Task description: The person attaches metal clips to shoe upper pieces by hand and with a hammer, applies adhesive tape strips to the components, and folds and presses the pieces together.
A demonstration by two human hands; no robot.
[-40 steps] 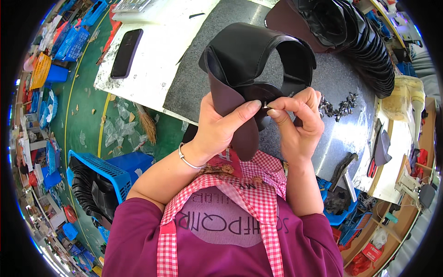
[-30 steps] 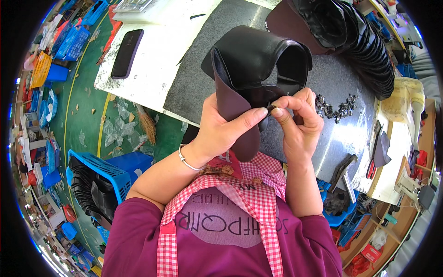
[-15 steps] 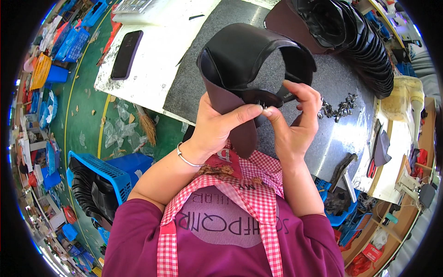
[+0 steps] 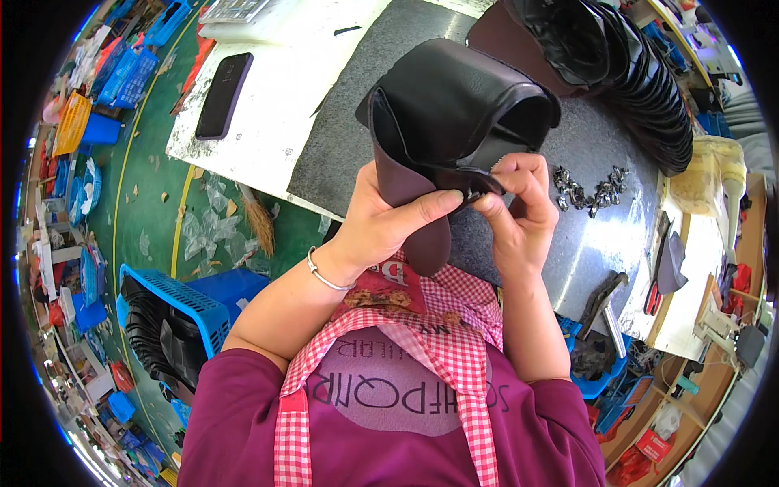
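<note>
In front of my chest I hold a black leather-look cap [image 4: 454,93] with a dark brown peak [image 4: 428,243]. My left hand [image 4: 381,219] is closed round its near left side, with the thumb lying along the black edge. My right hand [image 4: 519,203] pinches a narrow black strap [image 4: 471,185] at the near edge, finger and thumb together. Something small and dark sits between the two thumb tips, too small to make out. On the dark work surface, right of my right hand, lies a small heap of shiny metal buckles [image 4: 592,191].
A long stack of similar caps [image 4: 641,89] lies at the far right of the dark stone slab [image 4: 349,114]. A phone [image 4: 223,96] rests on the white table at left. Blue baskets [image 4: 182,300] stand by my left elbow. Scissors and a pale tool [image 4: 613,312] lie at right.
The cap has turned and its round opening has narrowed from view. My right fingers have moved in along the strap, and the metal prongs seen before between the thumbs are now hidden.
</note>
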